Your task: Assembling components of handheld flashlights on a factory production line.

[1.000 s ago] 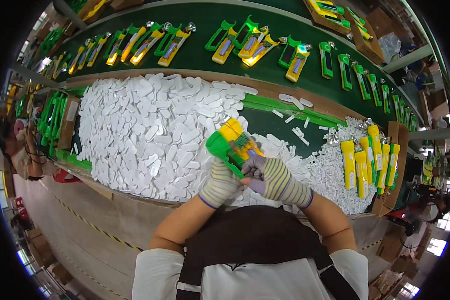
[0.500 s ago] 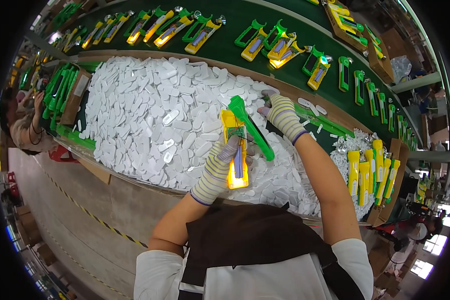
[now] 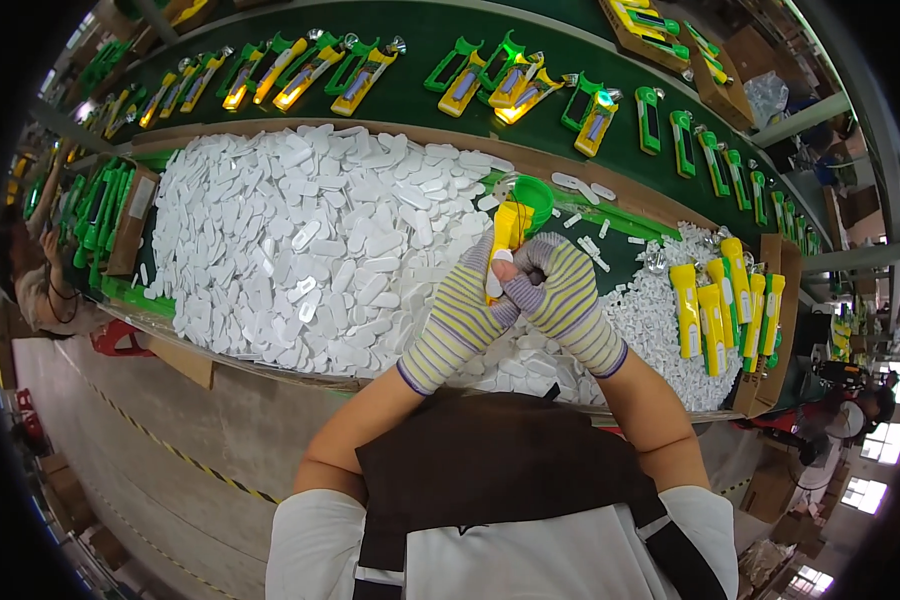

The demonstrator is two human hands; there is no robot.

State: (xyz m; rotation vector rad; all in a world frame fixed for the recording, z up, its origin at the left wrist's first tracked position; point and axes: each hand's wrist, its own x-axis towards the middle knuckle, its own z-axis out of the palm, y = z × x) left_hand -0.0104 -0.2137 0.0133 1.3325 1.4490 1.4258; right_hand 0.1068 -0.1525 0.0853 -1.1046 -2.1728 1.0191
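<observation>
A yellow flashlight body (image 3: 511, 222) stands out between my two hands, its back facing up and its head end pointing away from me. A green round rim (image 3: 536, 197) of its head shows at the far end. My left hand (image 3: 470, 305), in a striped glove, is closed round the body from the left. My right hand (image 3: 568, 300), gloved alike, grips it from the right, with bare fingertips at a small white oval cover (image 3: 499, 263) on the yellow back. The fingers hide the lower part of the flashlight.
Under my hands spreads a large heap of white oval covers (image 3: 300, 240). Small white pieces (image 3: 645, 325) lie at the right, beside several yellow flashlights (image 3: 715, 315) in a carton. Open yellow-green flashlights (image 3: 365, 78) line the green belt beyond. Green housings (image 3: 100, 210) fill a box at the left.
The opened, lit flashlight in my left hand is now yellow back up, its lit inside no longer showing. My right hand has come from the pile's far edge to join it, at a white cover.
</observation>
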